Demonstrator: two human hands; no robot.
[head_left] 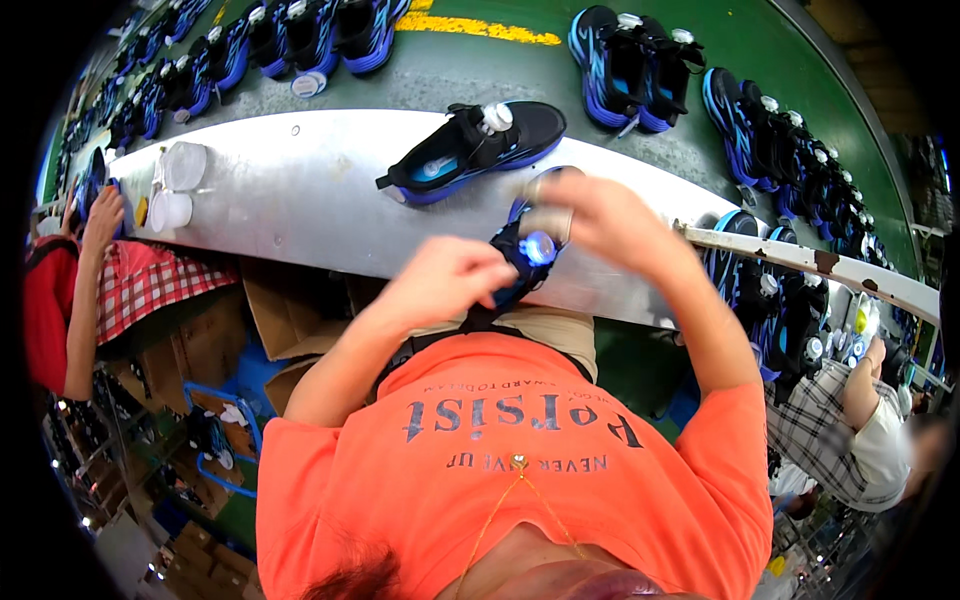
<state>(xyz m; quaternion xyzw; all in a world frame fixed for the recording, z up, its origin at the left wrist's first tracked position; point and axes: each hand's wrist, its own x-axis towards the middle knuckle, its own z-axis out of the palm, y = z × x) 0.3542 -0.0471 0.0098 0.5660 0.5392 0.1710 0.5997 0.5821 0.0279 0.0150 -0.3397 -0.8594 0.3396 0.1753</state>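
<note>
A dark sneaker (pixel 508 291) with a blue-purple sole sits at the bench edge close to my body, partly hidden by my hands. Blue light glows from the round dial (pixel 538 248) on its upper. My left hand (pixel 452 278) is curled, its thumb and fingertips pinched against the shoe's side beside the dial. Over the toe end hovers my right hand (pixel 598 218), smeared by motion; a pale beige, rounded thing (pixel 548 221) shows blurred at its fingertips. Just beyond, a second black sneaker (pixel 470 155) with a white dial lies on its own on the bench, toe to the right.
The curved metal bench (pixel 300 190) carries clear plastic cups (pixel 184 165) at left. Behind it, rows of sneakers (pixel 290 40) stand on a green surface. A white rail (pixel 810 255) juts in at right. Co-workers sit at both sides; cardboard boxes (pixel 285 310) are below left.
</note>
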